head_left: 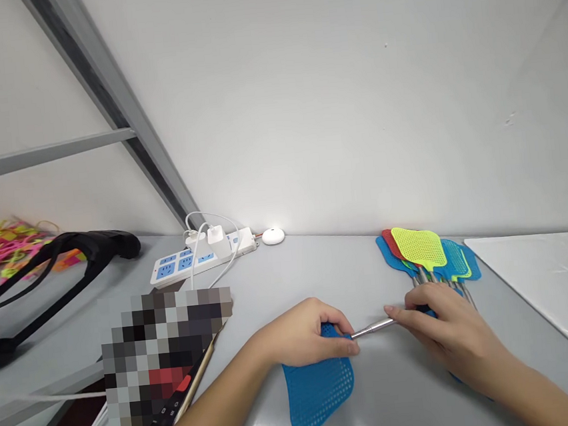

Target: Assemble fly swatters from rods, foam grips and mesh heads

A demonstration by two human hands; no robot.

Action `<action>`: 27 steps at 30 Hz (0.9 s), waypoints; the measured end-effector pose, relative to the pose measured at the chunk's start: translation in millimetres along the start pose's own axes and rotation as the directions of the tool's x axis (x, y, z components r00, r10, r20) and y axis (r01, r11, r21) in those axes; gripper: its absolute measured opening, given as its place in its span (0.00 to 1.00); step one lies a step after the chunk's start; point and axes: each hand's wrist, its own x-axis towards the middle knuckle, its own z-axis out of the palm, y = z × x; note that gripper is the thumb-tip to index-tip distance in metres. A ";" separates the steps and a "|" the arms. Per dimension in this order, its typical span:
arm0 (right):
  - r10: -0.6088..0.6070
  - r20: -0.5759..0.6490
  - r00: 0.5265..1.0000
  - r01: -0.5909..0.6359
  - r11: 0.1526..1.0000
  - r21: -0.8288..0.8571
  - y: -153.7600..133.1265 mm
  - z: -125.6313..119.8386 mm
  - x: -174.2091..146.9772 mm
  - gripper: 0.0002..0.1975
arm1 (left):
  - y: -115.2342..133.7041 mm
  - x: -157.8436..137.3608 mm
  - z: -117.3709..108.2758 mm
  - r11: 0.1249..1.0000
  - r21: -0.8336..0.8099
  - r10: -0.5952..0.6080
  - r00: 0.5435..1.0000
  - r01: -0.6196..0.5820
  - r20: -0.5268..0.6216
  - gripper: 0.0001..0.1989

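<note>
A blue fly swatter (pixel 321 393) with a perforated head is held between my two hands, its head hanging low at the left and its metal rod running to the right. My left hand (pixel 308 334) pinches it where the head meets the rod. Around the rod's other end is my right hand (pixel 448 324), with bits of blue showing beneath the fingers; most of that end is hidden. Just behind my right hand lies a pile of fly swatters (pixel 420 247) with yellow, red and blue heads and metal rods.
A white power strip (pixel 202 257) with chargers and cables stands against the wall, beside a small white round device (pixel 273 235). At left are a phone (pixel 174 401), partly blurred out, a black frame-like object (pixel 87 259) and colourful strands (pixel 3 250). A white sheet (pixel 552 281) lies at right.
</note>
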 end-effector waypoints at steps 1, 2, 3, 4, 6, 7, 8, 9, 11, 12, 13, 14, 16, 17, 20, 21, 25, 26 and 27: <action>0.002 -0.001 1.000 -0.002 1.000 -0.005 -0.3 -0.4 0.8 0.18 | 0.1 -0.1 0.1 1.000 -0.002 -0.013 1.000 0.013 0.005 0.15; 0.001 0.000 1.000 -0.001 1.000 -0.005 -0.5 -0.7 1.4 0.18 | 0.0 -0.3 0.2 1.000 -0.007 -0.021 1.000 0.021 0.008 0.15; -0.002 0.001 1.000 0.002 1.000 -0.004 -0.6 -1.0 1.8 0.18 | -0.2 -0.4 0.3 1.000 -0.011 -0.022 1.000 0.022 0.010 0.15; -0.003 0.005 1.000 0.003 1.000 -0.003 -0.7 -1.3 2.0 0.17 | -0.4 -0.4 0.4 1.000 -0.015 -0.020 1.000 0.020 0.010 0.15; -0.003 0.006 1.000 0.003 1.000 -0.003 -0.8 -1.8 2.4 0.18 | -0.9 -0.5 0.3 1.000 -0.028 -0.012 1.000 0.012 0.013 0.15; -0.005 0.004 1.000 0.005 1.000 -0.003 -0.9 -2.1 2.7 0.18 | -1.1 -0.5 0.2 0.999 -0.038 -0.009 1.000 0.010 0.019 0.14; -0.007 0.002 1.000 0.007 1.000 -0.004 -1.2 -2.5 3.0 0.18 | -1.2 -0.5 0.0 0.999 -0.048 -0.009 1.000 0.010 0.025 0.14; -0.013 0.004 1.000 0.013 1.000 -0.004 -1.5 -2.9 3.5 0.18 | -1.1 -0.5 -0.3 0.998 -0.054 -0.012 0.999 0.013 0.030 0.14; -0.027 0.013 1.000 0.027 1.000 0.001 -2.2 -4.0 4.5 0.17 | -0.8 -0.4 -1.0 0.998 -0.052 -0.028 0.999 0.030 0.028 0.15; -0.032 0.021 0.999 0.032 0.999 0.002 -2.5 -4.6 4.8 0.16 | -0.6 -0.3 -1.3 0.998 -0.046 -0.041 0.999 0.042 0.025 0.15; -0.035 0.032 0.999 0.035 0.999 0.002 -2.7 -5.1 5.0 0.16 | -0.5 0.0 -1.5 0.998 -0.042 -0.053 0.998 0.054 0.020 0.15; -0.038 0.041 0.998 0.038 0.999 0.001 -2.7 -5.5 4.8 0.16 | -0.4 0.2 -1.7 0.997 -0.042 -0.063 0.998 0.064 0.015 0.15; -0.046 0.053 0.998 0.046 0.999 -0.010 -2.1 -6.1 3.6 0.16 | -0.4 1.0 -1.4 0.996 -0.050 -0.074 0.997 0.075 0.009 0.16; -0.057 0.061 0.997 0.058 0.998 -0.018 -1.8 -6.4 2.7 0.16 | -0.5 1.4 -1.0 0.995 -0.057 -0.080 0.997 0.080 0.007 0.17; -0.117 0.104 0.988 0.121 0.992 -0.035 -2.2 -8.2 0.6 0.17 | -0.4 2.3 1.2 0.993 -0.055 -0.105 0.994 0.105 0.009 0.22; -0.143 0.131 0.981 0.148 0.988 -0.032 -3.3 -9.2 0.6 0.17 | -0.1 2.3 2.1 0.992 -0.050 -0.113 0.994 0.113 0.014 0.23; -0.191 0.240 0.952 0.191 0.981 0.022 -12.4 -13.2 4.7 0.18 | 2.9 1.3 4.3 0.991 -0.028 -0.129 0.991 0.129 0.024 0.23; -0.190 0.258 0.947 0.189 0.981 0.029 -15.2 -13.5 5.9 0.18 | 4.1 0.7 4.3 0.991 -0.020 -0.129 0.991 0.130 0.022 0.23; -0.191 0.265 0.945 0.190 0.981 0.031 -18.1 -13.2 6.8 0.17 | 5.5 -0.1 4.1 0.992 -0.005 -0.127 0.992 0.127 0.018 0.23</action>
